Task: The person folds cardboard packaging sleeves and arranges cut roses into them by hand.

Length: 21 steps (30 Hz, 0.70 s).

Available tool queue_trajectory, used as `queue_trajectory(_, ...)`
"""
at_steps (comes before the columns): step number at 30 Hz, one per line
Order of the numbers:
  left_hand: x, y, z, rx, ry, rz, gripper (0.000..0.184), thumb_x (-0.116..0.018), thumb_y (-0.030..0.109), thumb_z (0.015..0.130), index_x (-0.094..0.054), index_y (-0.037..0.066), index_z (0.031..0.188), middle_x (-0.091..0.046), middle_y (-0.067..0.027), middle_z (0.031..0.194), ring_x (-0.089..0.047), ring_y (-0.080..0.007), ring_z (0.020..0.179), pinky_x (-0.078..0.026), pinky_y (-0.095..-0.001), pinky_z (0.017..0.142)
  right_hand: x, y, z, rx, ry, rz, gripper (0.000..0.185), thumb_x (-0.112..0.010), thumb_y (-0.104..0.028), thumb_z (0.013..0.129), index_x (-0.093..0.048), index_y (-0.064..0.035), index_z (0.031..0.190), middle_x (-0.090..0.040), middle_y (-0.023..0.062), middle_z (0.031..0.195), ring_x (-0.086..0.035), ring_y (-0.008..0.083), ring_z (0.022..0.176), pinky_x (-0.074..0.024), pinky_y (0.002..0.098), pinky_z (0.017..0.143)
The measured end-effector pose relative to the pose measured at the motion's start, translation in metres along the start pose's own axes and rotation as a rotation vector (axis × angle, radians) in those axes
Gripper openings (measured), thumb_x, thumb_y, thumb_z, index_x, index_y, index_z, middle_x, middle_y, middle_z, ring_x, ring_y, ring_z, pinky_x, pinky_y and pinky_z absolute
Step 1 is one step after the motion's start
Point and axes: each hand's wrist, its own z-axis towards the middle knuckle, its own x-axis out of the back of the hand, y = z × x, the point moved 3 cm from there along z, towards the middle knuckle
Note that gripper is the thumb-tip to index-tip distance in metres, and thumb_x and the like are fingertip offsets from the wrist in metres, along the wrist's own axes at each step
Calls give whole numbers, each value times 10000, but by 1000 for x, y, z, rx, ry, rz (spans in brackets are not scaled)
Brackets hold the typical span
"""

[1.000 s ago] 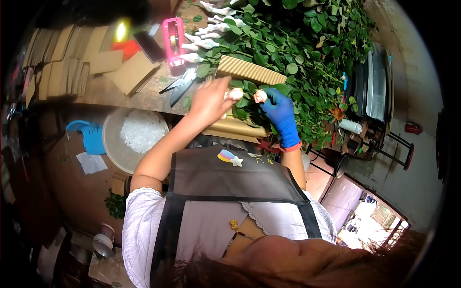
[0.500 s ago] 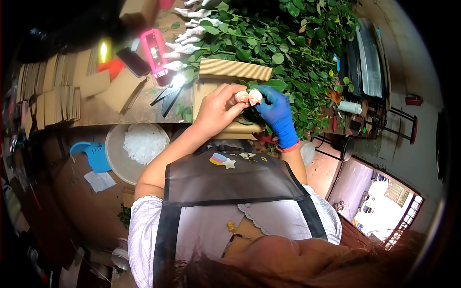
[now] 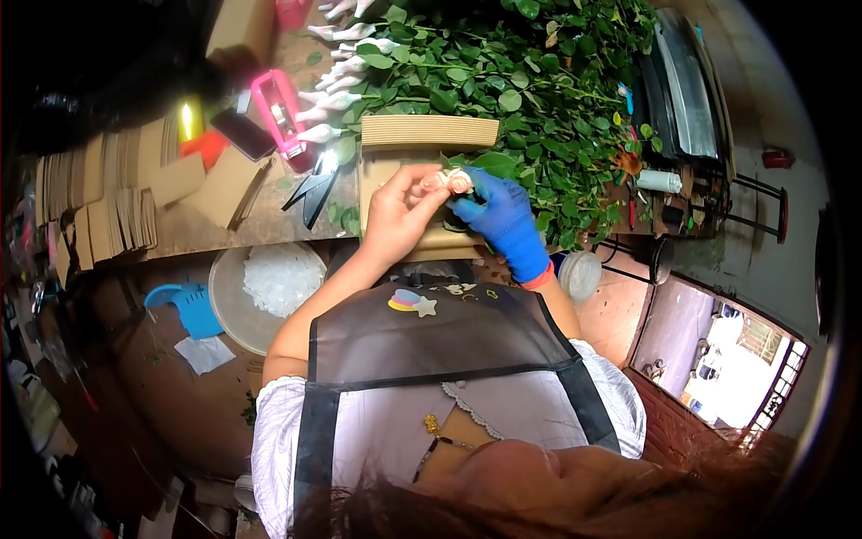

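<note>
Two pale pink roses sit side by side between my hands, over a cardboard piece at the bench edge. My bare left hand [image 3: 401, 208] pinches the left rose [image 3: 435, 181] by its head, with thumb and fingertips. In a blue knitted glove, my right hand [image 3: 505, 216] closes around the right rose [image 3: 459, 181] just below its bloom. The stems are hidden by the glove. Just beyond my hands stands a strip of corrugated cardboard [image 3: 429, 132]. A large heap of leafy rose stems [image 3: 539, 99] lies behind it, several blooms in white sleeves [image 3: 321, 133] pointing left.
Left on the bench are black scissors [image 3: 312, 196], a pink stapler [image 3: 280, 117], a phone [image 3: 242, 135] and stacked cardboard pieces [image 3: 117, 225]. Below the edge stand a round tub [image 3: 230, 314] with white material and a blue plastic item [image 3: 199, 312]. A white roll [image 3: 658, 181] lies right.
The roses and both hands appear slightly further left and are still held together. My gloved hand has turned, its back showing more. The whole view has shifted a little.
</note>
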Motion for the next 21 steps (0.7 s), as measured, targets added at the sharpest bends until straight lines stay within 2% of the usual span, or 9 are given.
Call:
queue_trajectory(1, 0, -5, 3, 11, 15, -160, 323, -716, 74, 943, -610, 7, 1241, -699, -51, 1035, -649, -73, 851, -532, -235, 737, -3, -1, -2, -28, 2, 14, 399, -766, -277, 815, -702, -177, 1197, -732, 97, 998, -708, 316, 812, -562, 385, 697)
queue_trajectory(4, 15, -25, 7, 246, -32, -410, 208, -649, 164, 1003, -631, 50, 1176, -694, -39, 999, -636, -78, 775, -519, -222, 704, -5, 5, -2, 88, 11, -96, 391, -751, -290, 813, -707, -179, 1185, -730, 96, 990, -704, 315, 794, -557, 396, 677)
queue_trajectory(9, 24, -49, 5, 535, -51, -946, 265, -600, 284, 1036, -613, 46, 1153, -717, -82, 984, -655, -120, 757, -578, -285, 740, -10, 10, 1, 147, -35, -175, 367, -728, -331, 832, -701, -183, 1167, -726, 94, 969, -697, 325, 797, -554, 404, 683)
queue_trajectory(11, 13, -22, -3, 551, -137, -918, 298, -565, 271, 1052, -608, 5, 1180, -709, -134, 1017, -671, -161, 799, -582, -281, 745, -10, 13, 4, 198, -82, -200, 351, -716, -341, 850, -698, -188, 1166, -726, 94, 976, -698, 332, 809, -556, 407, 697)
queue_trajectory(13, 9, 4, -14, 477, -191, -854, 322, -537, 257, 1065, -601, -27, 1201, -695, -188, 1093, -678, -209, 863, -582, -294, 781, -13, 16, 6, 92, -134, -143, 339, -705, -357, 867, -698, -191, 1163, -725, 100, 973, -698, 340, 822, -557, 417, 711)
queue_trajectory(18, 86, 13, -29, -49, 259, 318, 209, -656, 72, 952, -618, 33, 1154, -632, -20, 988, -593, -96, 909, -488, -266, 834, -24, 33, 37, -6, -106, -161, 312, -655, -397, 901, -714, -194, 1131, -733, 118, 981, -709, 346, 865, -563, 447, 755)
queue_trajectory(19, 105, 13, -32, -120, 278, 794, 263, -676, 94, 907, -609, 23, 1151, -643, -69, 975, -632, -181, 890, -500, -312, 839, -26, 24, 44, -28, -146, -192, 320, -626, -407, 912, -706, -174, 1118, -735, 131, 981, -706, 350, 890, -556, 459, 784)
queue_trajectory(20, 111, 21, -34, -37, 214, 1152, 322, -698, 122, 857, -615, 18, 1150, -639, -132, 961, -642, -303, 890, -510, -386, 841, -36, 25, 49, -47, -195, -244, 335, -614, -416, 916, -698, -169, 1126, -735, 134, 987, -704, 351, 906, -550, 465, 797)
queue_trajectory(21, 118, 16, -40, -62, 211, 1331, 326, -700, 132, 849, -622, 22, 1146, -636, -146, 962, -632, -336, 895, -506, -418, 832, -48, 29, 55, -64, -246, -298, 350, -602, -425, 921, -690, -163, 1134, -735, 137, 993, -702, 351, 922, -545, 470, 809)
